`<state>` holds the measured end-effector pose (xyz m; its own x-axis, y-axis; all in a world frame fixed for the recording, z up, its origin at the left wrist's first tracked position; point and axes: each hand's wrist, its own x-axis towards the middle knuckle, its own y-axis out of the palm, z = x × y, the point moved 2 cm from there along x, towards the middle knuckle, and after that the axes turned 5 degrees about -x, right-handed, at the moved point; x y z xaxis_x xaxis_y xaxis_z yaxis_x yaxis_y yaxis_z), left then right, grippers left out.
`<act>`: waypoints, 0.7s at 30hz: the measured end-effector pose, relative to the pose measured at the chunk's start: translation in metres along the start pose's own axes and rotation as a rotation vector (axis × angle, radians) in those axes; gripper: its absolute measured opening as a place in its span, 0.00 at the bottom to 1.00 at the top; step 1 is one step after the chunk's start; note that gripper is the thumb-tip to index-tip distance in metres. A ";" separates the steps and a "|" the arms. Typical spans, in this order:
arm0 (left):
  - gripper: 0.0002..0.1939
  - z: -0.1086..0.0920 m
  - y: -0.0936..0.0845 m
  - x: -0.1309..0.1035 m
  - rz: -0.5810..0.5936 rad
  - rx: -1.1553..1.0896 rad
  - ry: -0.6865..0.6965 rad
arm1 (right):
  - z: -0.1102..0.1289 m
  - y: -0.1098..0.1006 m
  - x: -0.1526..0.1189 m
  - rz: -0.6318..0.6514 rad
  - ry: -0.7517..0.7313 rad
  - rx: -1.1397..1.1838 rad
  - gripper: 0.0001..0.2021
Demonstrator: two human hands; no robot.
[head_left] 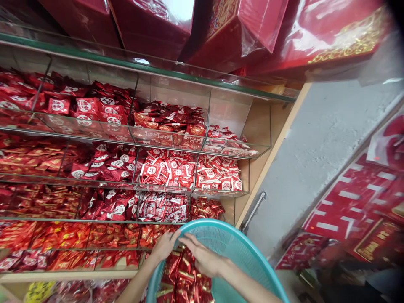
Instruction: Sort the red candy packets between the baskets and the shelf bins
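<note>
"Where are the hands?"

"Close together: the left hand (164,247) at the rim of the teal basket (241,254), the right hand (203,256) over its red packets (186,278). Whether either grips, I can't tell."

"And those packets?"

"Heaped inside, in front of glass-divided shelves (274,154) holding more."

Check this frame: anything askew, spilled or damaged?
No spill visible. Clear wrap bunches loosely at the corner of a red box on the top shelf, and the grey wall looks rough in patches. Packets in the teal basket sit heaped to one side; nothing alarming.
</note>
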<state>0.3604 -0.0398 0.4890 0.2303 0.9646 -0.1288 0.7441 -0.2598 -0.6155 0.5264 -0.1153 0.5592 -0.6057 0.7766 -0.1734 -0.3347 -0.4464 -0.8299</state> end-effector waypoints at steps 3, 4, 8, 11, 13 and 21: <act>0.33 0.001 0.001 0.001 0.002 -0.008 0.062 | -0.002 0.004 0.002 -0.014 -0.015 0.043 0.47; 0.33 0.001 0.001 0.002 0.000 -0.007 0.068 | -0.002 0.005 0.002 -0.018 -0.016 0.039 0.47; 0.32 0.004 0.003 0.003 -0.039 0.004 0.067 | 0.004 -0.009 -0.004 -0.121 -0.027 -0.045 0.40; 0.32 0.006 0.004 0.003 -0.056 0.012 0.050 | 0.009 -0.043 -0.014 -0.359 -0.067 -0.116 0.31; 0.31 0.006 0.004 0.003 -0.063 0.015 0.041 | 0.009 -0.076 -0.024 -0.571 -0.091 -0.136 0.25; 0.31 -0.003 -0.001 -0.003 -0.059 0.018 0.022 | -0.026 -0.195 -0.061 -1.192 0.007 -0.210 0.14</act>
<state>0.3606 -0.0428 0.4929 0.1998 0.9770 -0.0749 0.7456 -0.2012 -0.6353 0.6470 -0.0640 0.7178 0.0076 0.6541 0.7564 -0.5558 0.6316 -0.5406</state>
